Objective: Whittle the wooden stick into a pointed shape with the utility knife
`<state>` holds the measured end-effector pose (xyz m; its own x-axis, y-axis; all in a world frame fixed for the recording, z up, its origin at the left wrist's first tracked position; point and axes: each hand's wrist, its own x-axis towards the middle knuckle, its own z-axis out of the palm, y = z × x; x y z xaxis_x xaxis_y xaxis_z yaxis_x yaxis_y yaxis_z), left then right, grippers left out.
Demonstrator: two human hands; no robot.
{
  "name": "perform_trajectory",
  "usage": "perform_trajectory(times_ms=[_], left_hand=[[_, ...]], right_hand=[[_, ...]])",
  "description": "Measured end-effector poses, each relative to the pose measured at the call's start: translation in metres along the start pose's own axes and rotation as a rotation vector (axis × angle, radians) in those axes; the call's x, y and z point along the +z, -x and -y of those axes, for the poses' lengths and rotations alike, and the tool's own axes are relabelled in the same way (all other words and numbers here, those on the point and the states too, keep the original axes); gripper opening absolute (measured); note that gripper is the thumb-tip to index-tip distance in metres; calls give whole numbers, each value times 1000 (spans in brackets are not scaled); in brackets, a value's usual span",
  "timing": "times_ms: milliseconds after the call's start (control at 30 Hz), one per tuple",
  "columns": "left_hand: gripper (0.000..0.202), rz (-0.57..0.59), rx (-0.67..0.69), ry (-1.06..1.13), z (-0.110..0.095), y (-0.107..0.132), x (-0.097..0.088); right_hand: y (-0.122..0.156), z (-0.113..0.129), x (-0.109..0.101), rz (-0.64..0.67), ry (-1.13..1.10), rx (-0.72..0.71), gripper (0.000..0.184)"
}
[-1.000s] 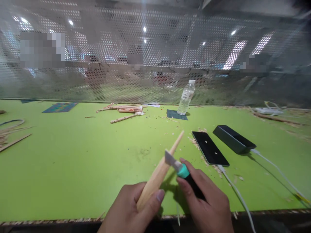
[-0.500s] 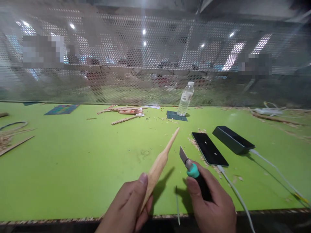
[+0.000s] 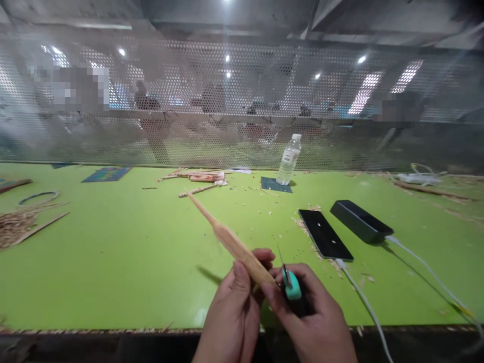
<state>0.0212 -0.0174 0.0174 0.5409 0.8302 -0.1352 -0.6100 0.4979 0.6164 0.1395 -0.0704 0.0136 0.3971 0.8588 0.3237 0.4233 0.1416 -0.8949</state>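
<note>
My left hand (image 3: 234,312) is closed round the thick end of a carved wooden stick (image 3: 227,239), whose thin tip points up and to the left over the green table (image 3: 113,252). My right hand (image 3: 313,317) grips a carving knife (image 3: 291,287) with a teal collar and a dark handle. Its blade stands edge-on right beside the stick's thick end, and my right thumb touches the stick there. Both hands meet near the table's front edge.
A black phone (image 3: 325,234) and a black power bank (image 3: 361,221) lie to the right with white cables (image 3: 363,302). A water bottle (image 3: 289,159) stands at the back by the perforated metal screen (image 3: 242,101). Wood sticks (image 3: 200,177), shavings and a pile of strips (image 3: 18,224) are scattered about.
The stick has swung from pointing up-right to pointing up-left. My hands have come together, and the knife has moved in against the stick's thick end.
</note>
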Motion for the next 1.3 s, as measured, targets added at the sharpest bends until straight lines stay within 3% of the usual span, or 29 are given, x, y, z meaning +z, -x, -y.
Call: perform_trajectory(times_ms=[100, 200, 267, 333, 400, 433, 467, 533, 633, 733, 833, 900, 1000, 1167, 1300], left_hand=[[41, -23, 70, -512, -16, 7, -7], [37, -131, 204, -1019, -45, 26, -16], [29, -268, 484, -1253, -65, 38, -19], [12, -311, 863, -1473, -84, 45, -19], [22, -238, 1234, -1744, -101, 45, -16], [25, -209, 1325, -1862, -108, 43, -14], [28, -157, 1329, -1977, -114, 40, -12], [30, -44, 1284, -2120, -123, 34, -10], [18, 131, 1120, -2220, -126, 25, -10], [28, 221, 875, -2254, -125, 18, -7], [32, 226, 540, -2202, -126, 12, 6], [33, 277, 280, -2088, -128, 6, 18], [35, 364, -78, -1739, -128, -8, 28], [47, 509, -413, -1128, -105, -45, 18], [50, 570, -539, -947, -84, -73, 15]], right_hand=[[-7, -2, -7, -90, 75, 26, 25], [-13, -5, -17, -149, 145, 32, 30], [-17, -8, -25, -113, 194, -5, 30], [-20, -12, -31, -68, 236, -49, 29], [-23, -15, -36, -51, 274, -87, 27], [-24, -17, -38, -48, 290, -111, 25], [-24, -18, -40, -45, 304, -142, 23], [-26, -19, -44, -50, 322, -224, 17], [-30, -18, -54, -26, 333, -379, 18], [-41, -13, -66, 34, 363, -505, 27], [-63, 0, -78, 44, 405, -513, 24], [-82, 11, -83, 173, 402, -474, 18], [-116, 26, -86, 437, 333, -373, 15], [-163, 25, -83, 524, 199, -275, 26], [-179, 9, -71, 568, 91, -71, 46]])
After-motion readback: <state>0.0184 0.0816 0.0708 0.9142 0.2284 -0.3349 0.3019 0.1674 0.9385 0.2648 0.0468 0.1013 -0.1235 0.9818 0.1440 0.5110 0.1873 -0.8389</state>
